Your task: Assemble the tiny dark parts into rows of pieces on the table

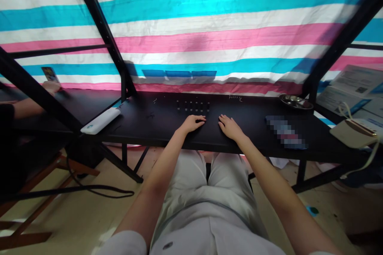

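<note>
My left hand (193,124) lies on the black tabletop (155,129), its fingers pointing inward and holding nothing. Across a gap, my right hand (229,126) rests flat on the same surface, fingers slightly apart and nothing in them. Just beyond my left hand stands a row of several small dark pieces with pale lower ends (196,106); neither hand touches them. Their exact kind is too small to make out. Farther back, to the right, is a line of tiny whitish bits (235,98).
A shiny metal dish (296,102) sits at the back right, behind a pixelated flat object (285,132). A long white case (101,121) lies at the left end. A beige bag (353,132) and boxes (344,91) are at right. Another person's hand (52,87) is far left.
</note>
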The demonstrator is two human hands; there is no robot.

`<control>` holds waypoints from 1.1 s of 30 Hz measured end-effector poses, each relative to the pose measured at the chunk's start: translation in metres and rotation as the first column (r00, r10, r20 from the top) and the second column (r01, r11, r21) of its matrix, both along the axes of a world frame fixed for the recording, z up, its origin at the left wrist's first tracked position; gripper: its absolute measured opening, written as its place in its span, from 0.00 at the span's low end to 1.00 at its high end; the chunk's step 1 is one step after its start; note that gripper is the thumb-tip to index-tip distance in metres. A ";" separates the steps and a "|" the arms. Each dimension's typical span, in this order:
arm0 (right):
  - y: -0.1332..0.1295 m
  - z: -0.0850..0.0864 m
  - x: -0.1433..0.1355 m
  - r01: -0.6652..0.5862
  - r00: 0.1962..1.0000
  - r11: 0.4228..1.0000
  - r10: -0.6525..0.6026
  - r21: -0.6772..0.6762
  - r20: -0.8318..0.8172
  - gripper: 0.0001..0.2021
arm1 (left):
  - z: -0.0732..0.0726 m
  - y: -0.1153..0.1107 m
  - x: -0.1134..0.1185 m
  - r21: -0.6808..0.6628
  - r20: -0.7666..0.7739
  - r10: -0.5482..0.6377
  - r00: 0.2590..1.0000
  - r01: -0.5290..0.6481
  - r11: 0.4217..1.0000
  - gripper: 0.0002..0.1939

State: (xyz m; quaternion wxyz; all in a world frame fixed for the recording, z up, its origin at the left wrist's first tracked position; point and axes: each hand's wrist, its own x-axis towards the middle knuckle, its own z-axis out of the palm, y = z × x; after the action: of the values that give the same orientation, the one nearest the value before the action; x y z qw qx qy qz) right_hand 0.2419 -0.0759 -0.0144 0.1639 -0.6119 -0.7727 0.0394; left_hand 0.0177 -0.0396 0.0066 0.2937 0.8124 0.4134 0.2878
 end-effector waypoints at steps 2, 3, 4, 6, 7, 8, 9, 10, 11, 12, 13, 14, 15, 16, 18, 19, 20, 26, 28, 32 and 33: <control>0.000 0.000 0.000 -0.003 1.000 1.000 0.003 0.001 -0.001 0.23 | 0.000 0.000 0.000 -0.006 -0.002 0.001 1.000 -0.001 1.000 0.14; 0.000 0.000 0.000 -0.005 1.000 1.000 0.005 0.002 -0.002 0.22 | 0.001 0.000 0.000 -0.009 -0.002 0.001 1.000 -0.001 1.000 0.14; 0.000 0.001 0.000 -0.005 1.000 1.000 0.005 0.002 -0.001 0.22 | 0.001 0.000 0.000 -0.012 -0.001 0.001 1.000 -0.001 1.000 0.14; -0.001 0.001 0.000 -0.004 1.000 1.000 0.004 0.002 0.000 0.22 | 0.001 0.000 0.000 -0.014 0.002 0.002 1.000 -0.002 1.000 0.14; -0.001 0.001 0.000 -0.003 1.000 1.000 0.003 0.002 0.001 0.22 | 0.001 0.000 0.000 -0.014 0.003 0.004 1.000 -0.004 1.000 0.14; -0.001 0.001 -0.001 -0.002 1.000 1.000 0.002 0.002 0.002 0.22 | 0.001 -0.001 0.000 -0.014 0.004 0.005 1.000 -0.005 1.000 0.14; -0.001 0.001 -0.001 -0.002 1.000 1.000 0.002 0.001 0.002 0.22 | 0.001 -0.001 0.000 -0.015 0.005 0.007 1.000 -0.007 1.000 0.14; -0.001 0.001 -0.001 -0.003 1.000 1.000 0.003 0.001 0.002 0.22 | 0.002 -0.001 0.000 -0.017 0.005 0.008 1.000 -0.007 1.000 0.14; -0.001 0.001 -0.001 -0.004 1.000 1.000 0.004 -0.001 0.002 0.22 | 0.002 -0.001 0.000 -0.019 0.006 0.007 1.000 -0.007 1.000 0.14; -0.001 0.001 -0.001 -0.004 1.000 1.000 0.004 -0.003 0.001 0.22 | 0.002 -0.002 0.000 -0.021 0.009 0.007 1.000 -0.007 1.000 0.14; -0.001 0.002 -0.001 -0.003 1.000 1.000 0.003 -0.005 0.000 0.22 | 0.003 -0.002 0.000 -0.024 0.013 0.008 1.000 -0.008 1.000 0.14; -0.001 0.002 -0.001 -0.003 1.000 1.000 0.003 -0.006 -0.002 0.22 | 0.003 -0.002 0.000 -0.026 0.016 0.009 1.000 -0.009 1.000 0.14; -0.002 0.002 -0.001 -0.002 1.000 1.000 0.002 -0.006 -0.004 0.22 | 0.003 -0.002 0.000 -0.028 0.018 0.011 1.000 -0.010 1.000 0.14; -0.002 0.002 -0.001 -0.002 1.000 1.000 0.002 -0.006 -0.006 0.22 | 0.003 -0.002 0.000 -0.031 0.019 0.012 1.000 -0.011 0.999 0.14; -0.002 0.003 -0.002 -0.001 1.000 1.000 0.001 -0.004 -0.009 0.23 | 0.003 -0.002 0.000 -0.032 0.017 0.011 1.000 -0.011 0.999 0.14; -0.002 0.003 -0.002 -0.001 1.000 1.000 0.001 -0.001 -0.011 0.23 | 0.003 -0.002 0.000 -0.030 0.017 0.009 1.000 -0.009 1.000 0.14; -0.003 0.003 -0.002 -0.001 1.000 1.000 0.001 0.003 -0.012 0.23 | 0.002 -0.001 0.000 -0.027 0.018 0.007 1.000 -0.006 1.000 0.14; -0.002 0.001 -0.002 -0.003 1.000 1.000 0.004 0.022 -0.012 0.22 | 0.003 -0.002 0.000 -0.015 0.012 0.009 1.000 -0.009 1.000 0.13; -0.003 0.001 -0.002 -0.003 1.000 1.000 0.003 0.029 -0.014 0.22 | 0.003 -0.002 0.000 -0.020 0.011 0.011 1.000 -0.011 1.000 0.13; -0.001 0.003 -0.001 -0.003 0.999 0.998 0.005 0.070 -0.031 0.20 | 0.004 -0.003 0.000 -0.030 0.019 0.015 1.000 -0.014 0.999 0.13; 0.000 0.004 -0.001 -0.001 0.999 0.997 0.004 0.083 -0.040 0.20 | 0.004 -0.003 0.000 -0.031 0.023 0.016 1.000 -0.015 0.999 0.13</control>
State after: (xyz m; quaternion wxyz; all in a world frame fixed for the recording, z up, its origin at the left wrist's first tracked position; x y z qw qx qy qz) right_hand 0.2408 -0.0764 -0.0109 0.2044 -0.6028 -0.7710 0.0198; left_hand 0.0179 -0.0425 0.0102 0.3087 0.8012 0.4205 0.2933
